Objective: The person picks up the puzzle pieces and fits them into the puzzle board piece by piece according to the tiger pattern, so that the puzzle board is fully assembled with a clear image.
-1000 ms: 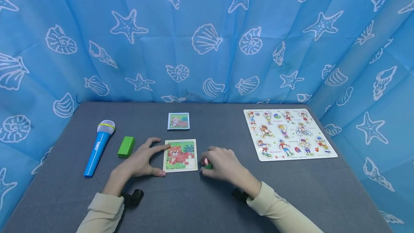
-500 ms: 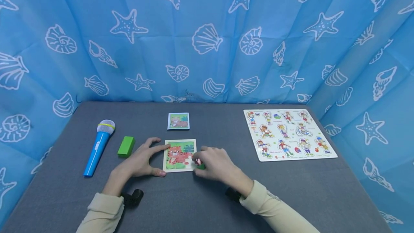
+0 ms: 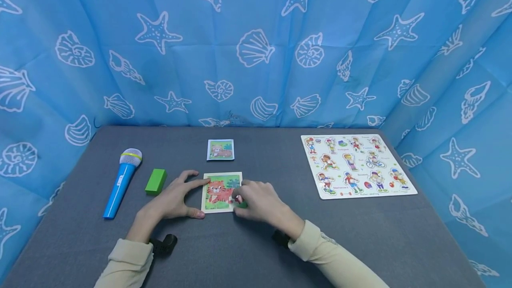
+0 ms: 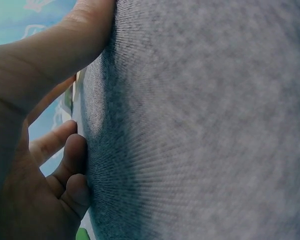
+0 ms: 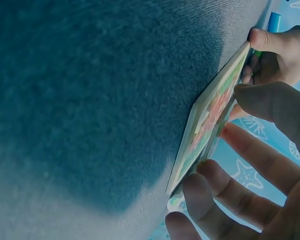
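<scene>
A small square jigsaw puzzle board [image 3: 216, 211] with a red tiger picture and a pale rim lies flat in the head view. My left hand [image 3: 174, 195] stays at its left side, thumb at the near corner and forefinger on the upper left rim, fingers spread. My right hand [image 3: 260, 201] is over the board's right side and pinches a small puzzle piece [image 3: 239, 199], which is mostly hidden by the fingers. From the right wrist view, the board [image 5: 212, 112] appears edge-on beyond the right thumb and fingers.
Behind the board lies a small picture card [image 3: 221, 150]. To the left are a green block [image 3: 156, 182] and a blue toy microphone [image 3: 122, 183]. A white peg puzzle board [image 3: 358, 168] with sports figures lies at right. A blue curtain [image 3: 256, 83] stands behind the grey table.
My right hand has moved left with the puzzle piece, from beside the board to over its right part. The left hand has kept its place.
</scene>
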The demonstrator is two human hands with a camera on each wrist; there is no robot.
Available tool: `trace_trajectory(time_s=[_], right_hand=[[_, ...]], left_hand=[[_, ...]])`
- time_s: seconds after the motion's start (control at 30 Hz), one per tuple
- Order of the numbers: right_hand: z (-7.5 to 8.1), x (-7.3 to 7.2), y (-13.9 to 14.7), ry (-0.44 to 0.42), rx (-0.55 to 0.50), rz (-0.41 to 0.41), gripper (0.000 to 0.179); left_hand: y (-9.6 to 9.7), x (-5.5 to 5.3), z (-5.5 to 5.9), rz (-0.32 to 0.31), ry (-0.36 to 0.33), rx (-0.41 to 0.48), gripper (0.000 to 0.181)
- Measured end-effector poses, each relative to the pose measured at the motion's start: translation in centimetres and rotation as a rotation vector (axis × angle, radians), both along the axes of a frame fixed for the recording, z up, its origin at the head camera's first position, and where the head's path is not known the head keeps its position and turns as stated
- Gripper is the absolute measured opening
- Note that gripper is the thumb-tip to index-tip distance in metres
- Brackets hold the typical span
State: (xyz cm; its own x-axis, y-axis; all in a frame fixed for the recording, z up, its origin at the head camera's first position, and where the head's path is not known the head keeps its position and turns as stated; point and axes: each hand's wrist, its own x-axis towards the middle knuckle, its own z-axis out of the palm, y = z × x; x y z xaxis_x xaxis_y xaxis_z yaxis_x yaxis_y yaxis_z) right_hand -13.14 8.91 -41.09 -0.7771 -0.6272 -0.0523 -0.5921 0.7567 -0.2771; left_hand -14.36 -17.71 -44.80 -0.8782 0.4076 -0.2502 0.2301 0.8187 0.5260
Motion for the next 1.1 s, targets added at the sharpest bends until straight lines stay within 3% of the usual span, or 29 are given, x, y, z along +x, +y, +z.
trace_trajectory(time_s=[0.3, 0.73, 1.1], right_hand=[[-0.6, -0.3, -0.5, -0.06, 0.016, 0.004, 0.024], [-0.6, -0.4, -0.9, -0.053, 0.054, -0.027, 0.025], [-1.1, -0.5, -1.6, -0.007, -0.008, -0.107, 0.022]], left_hand=[[-0.1, -0.3, -0.2, 0.007, -0.001, -0.005, 0.096], [0.0, -0.2, -0.3, 0.019, -0.015, -0.01, 0.096], [0.0, -0.1, -0.1, 0.008, -0.001, 0.0, 0.096]])
